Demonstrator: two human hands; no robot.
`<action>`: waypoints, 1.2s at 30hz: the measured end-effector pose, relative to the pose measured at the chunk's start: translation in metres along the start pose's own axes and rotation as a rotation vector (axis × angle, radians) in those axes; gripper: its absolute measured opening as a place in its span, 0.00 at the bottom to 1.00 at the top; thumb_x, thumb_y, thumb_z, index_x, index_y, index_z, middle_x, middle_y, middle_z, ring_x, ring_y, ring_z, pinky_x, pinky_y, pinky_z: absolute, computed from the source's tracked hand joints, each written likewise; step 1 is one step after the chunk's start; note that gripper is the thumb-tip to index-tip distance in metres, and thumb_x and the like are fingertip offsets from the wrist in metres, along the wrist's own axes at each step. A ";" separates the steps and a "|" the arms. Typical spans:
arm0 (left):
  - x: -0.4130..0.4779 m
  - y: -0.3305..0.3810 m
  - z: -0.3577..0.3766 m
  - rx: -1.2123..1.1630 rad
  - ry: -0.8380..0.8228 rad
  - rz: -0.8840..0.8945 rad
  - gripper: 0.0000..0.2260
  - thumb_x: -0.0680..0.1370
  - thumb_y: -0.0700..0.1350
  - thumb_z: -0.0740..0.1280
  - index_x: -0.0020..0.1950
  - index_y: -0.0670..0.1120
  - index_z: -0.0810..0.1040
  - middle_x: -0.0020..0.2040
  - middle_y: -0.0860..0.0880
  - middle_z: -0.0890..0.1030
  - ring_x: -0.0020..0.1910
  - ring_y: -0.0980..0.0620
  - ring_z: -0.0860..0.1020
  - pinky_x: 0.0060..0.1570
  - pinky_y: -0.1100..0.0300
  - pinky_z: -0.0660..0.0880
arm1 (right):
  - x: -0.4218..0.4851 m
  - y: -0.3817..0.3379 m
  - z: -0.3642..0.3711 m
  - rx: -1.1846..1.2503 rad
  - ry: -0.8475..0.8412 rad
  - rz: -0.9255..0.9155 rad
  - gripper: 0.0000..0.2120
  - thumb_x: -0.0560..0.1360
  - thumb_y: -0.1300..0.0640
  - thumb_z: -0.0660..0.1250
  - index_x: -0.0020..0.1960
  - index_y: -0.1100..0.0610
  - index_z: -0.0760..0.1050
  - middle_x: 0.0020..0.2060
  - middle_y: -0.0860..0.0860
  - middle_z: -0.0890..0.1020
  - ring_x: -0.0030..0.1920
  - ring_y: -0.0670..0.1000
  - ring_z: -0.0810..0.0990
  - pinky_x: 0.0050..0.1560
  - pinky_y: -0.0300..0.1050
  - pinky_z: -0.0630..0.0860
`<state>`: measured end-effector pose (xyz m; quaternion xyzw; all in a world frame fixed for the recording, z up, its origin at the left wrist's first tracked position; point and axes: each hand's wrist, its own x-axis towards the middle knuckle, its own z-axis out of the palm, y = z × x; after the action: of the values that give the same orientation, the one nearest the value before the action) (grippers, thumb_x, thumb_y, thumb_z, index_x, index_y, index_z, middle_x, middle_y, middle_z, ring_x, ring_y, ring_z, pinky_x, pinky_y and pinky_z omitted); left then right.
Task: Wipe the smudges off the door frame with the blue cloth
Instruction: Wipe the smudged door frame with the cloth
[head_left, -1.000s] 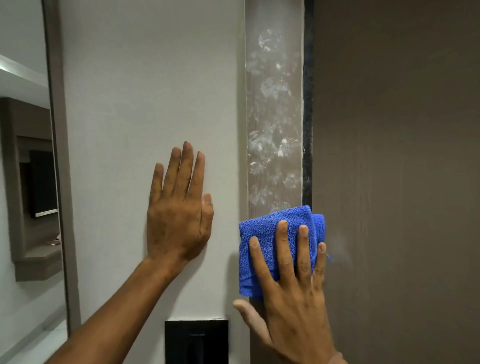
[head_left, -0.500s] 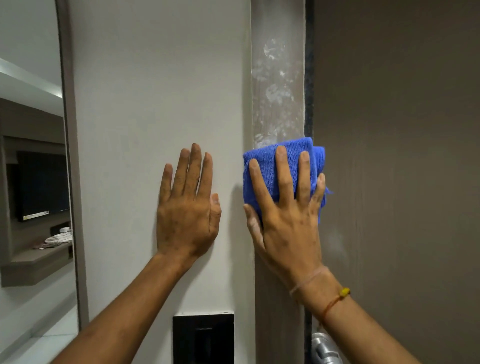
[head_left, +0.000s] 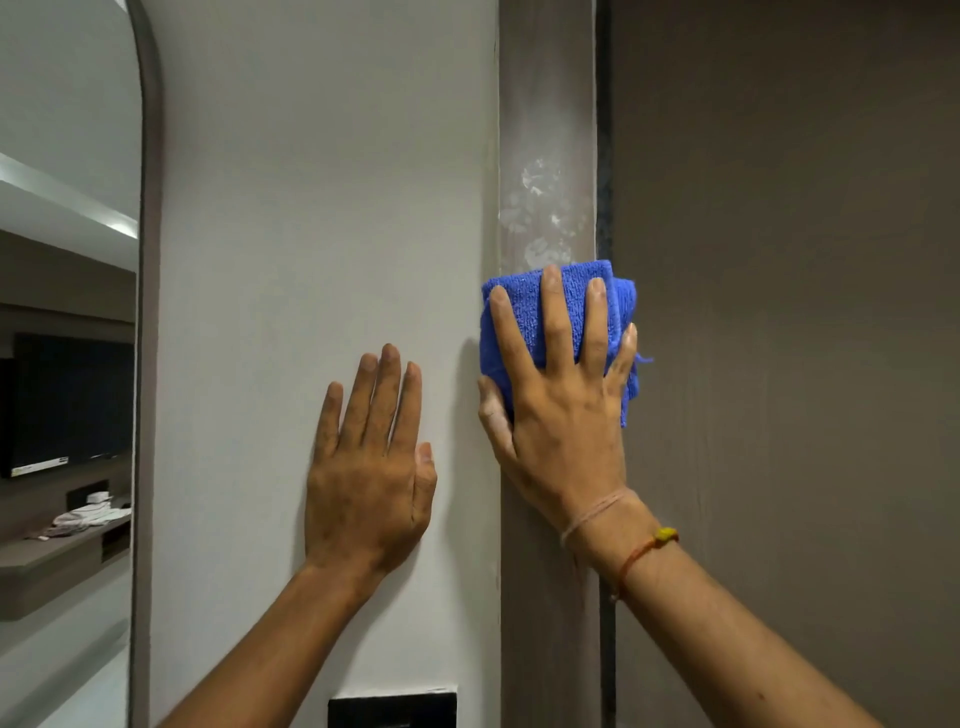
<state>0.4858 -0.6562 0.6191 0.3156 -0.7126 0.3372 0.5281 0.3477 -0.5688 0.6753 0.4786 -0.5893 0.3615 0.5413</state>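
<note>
We see the blue cloth (head_left: 566, 317), folded into a pad, pressed flat against the door frame (head_left: 545, 104), with whitish smudges (head_left: 540, 218) on the frame just above its top edge. Our right hand (head_left: 563, 415) lies on the cloth with fingers spread, the thumb hooked around its left edge, and thin string bands circle the wrist. Our left hand (head_left: 369, 483) rests flat on the white wall (head_left: 322, 182) just beside the frame, fingers close together, and a mirror (head_left: 67, 364) stands further left.
</note>
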 end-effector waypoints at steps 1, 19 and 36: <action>0.000 0.000 -0.002 -0.007 -0.005 0.003 0.28 0.77 0.49 0.50 0.76 0.41 0.51 0.77 0.41 0.51 0.76 0.44 0.50 0.74 0.45 0.50 | -0.005 -0.002 0.000 0.001 0.002 0.008 0.31 0.75 0.42 0.56 0.75 0.49 0.52 0.75 0.59 0.59 0.74 0.67 0.52 0.68 0.75 0.53; 0.088 -0.007 -0.011 0.015 0.043 0.087 0.28 0.78 0.52 0.46 0.76 0.42 0.47 0.78 0.43 0.50 0.77 0.46 0.48 0.75 0.46 0.48 | 0.046 0.006 -0.007 0.047 0.006 -0.016 0.31 0.76 0.42 0.56 0.75 0.48 0.50 0.76 0.59 0.54 0.75 0.67 0.46 0.69 0.74 0.46; 0.087 -0.006 -0.012 0.010 0.059 0.092 0.28 0.78 0.51 0.48 0.76 0.42 0.49 0.77 0.43 0.52 0.77 0.46 0.50 0.75 0.46 0.51 | 0.097 0.011 -0.015 0.078 0.006 0.000 0.31 0.77 0.41 0.53 0.75 0.46 0.46 0.77 0.56 0.49 0.75 0.65 0.42 0.70 0.74 0.44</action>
<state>0.4755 -0.6581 0.7061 0.2750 -0.7088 0.3737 0.5313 0.3460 -0.5686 0.7735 0.4981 -0.5732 0.3858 0.5240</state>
